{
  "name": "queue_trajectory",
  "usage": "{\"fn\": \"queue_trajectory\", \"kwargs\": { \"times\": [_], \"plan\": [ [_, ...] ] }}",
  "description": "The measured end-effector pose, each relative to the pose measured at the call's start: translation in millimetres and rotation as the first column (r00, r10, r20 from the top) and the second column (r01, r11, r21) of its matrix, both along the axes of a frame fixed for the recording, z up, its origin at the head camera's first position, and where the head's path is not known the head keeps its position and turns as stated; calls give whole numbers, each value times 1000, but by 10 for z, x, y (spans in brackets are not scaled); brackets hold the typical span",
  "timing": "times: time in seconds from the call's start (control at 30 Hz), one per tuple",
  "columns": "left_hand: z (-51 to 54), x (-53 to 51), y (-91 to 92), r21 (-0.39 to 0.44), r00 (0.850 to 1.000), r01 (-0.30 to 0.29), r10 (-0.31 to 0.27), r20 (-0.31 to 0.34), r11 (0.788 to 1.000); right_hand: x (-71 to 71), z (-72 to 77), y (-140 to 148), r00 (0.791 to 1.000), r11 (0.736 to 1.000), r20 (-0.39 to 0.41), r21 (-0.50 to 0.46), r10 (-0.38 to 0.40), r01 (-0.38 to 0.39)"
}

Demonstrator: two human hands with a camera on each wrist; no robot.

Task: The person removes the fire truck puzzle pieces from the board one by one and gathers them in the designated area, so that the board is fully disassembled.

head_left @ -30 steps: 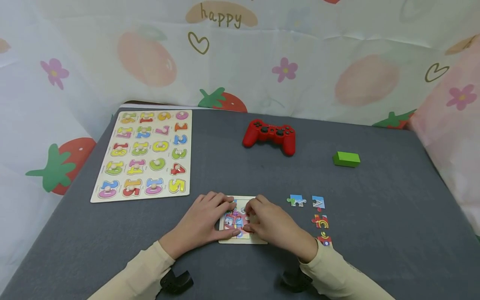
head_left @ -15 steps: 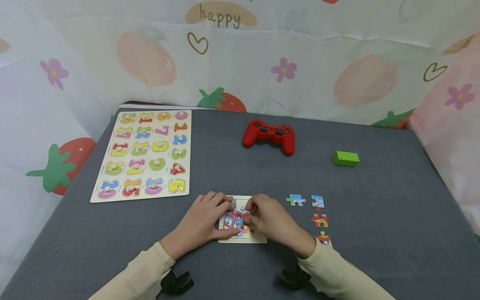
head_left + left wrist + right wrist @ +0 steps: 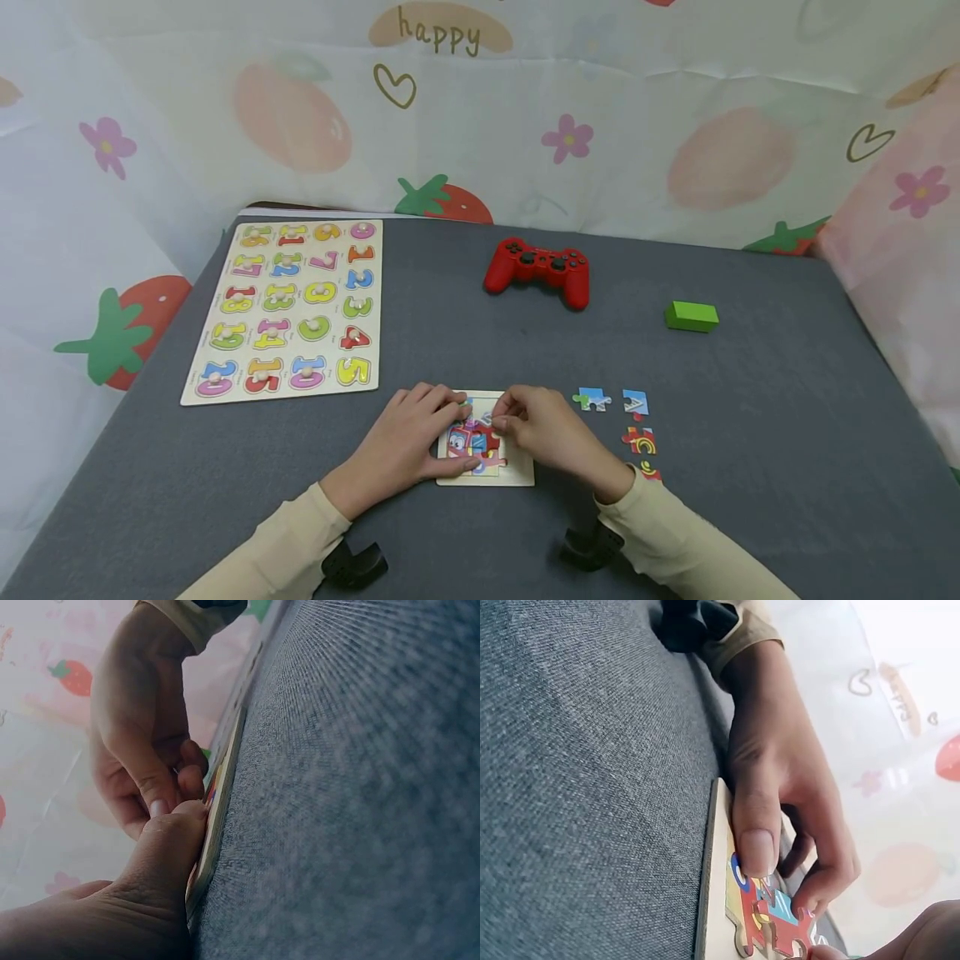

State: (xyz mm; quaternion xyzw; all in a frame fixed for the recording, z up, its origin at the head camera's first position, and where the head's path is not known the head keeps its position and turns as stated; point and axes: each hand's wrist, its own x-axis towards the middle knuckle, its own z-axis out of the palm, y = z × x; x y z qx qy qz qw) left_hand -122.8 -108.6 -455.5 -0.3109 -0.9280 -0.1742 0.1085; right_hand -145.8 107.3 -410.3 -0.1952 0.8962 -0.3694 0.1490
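A small wooden jigsaw puzzle board (image 3: 517, 479) lies flat, its left part filled with brightly coloured pieces. My left hand (image 3: 401, 437) rests across its left side, thumb on the lower part of the picture and fingers on the upper left edge. On the right side, my right hand (image 3: 551, 429) has curled fingers, thumb and forefinger pinching at a puzzle piece (image 3: 487, 420) near the picture's upper right; the fingers partly hide it. In the right wrist view, the left thumb (image 3: 759, 851) presses beside red and blue pieces (image 3: 784, 915) that do not all lie flush.
Several loose puzzle pieces (image 3: 639, 440) lie right of the board. A wooden number board (image 3: 375, 317) stands to the left. Farther back are a red game controller (image 3: 538, 271) and a green block (image 3: 692, 317). A printed cloth (image 3: 637, 75) hangs behind the grey table (image 3: 450, 333).
My right hand has shifted slightly up and away along the board, uncovering more of the red pieces at the picture's right. The left hand has stayed in place.
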Motion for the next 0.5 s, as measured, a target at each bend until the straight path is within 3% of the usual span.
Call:
{"fn": "queue_trajectory", "kwargs": {
  "times": [0.27,0.5],
  "plan": [
    [-11,-9,10,-5,1000,0,0,-11,1000,-15,41,81,1000,1000,12,1,-11,11],
    [-7,-3,3,-6,1000,-3,3,25,1000,-46,114,391,990,993,97,65,-102,96]
  ]
}}
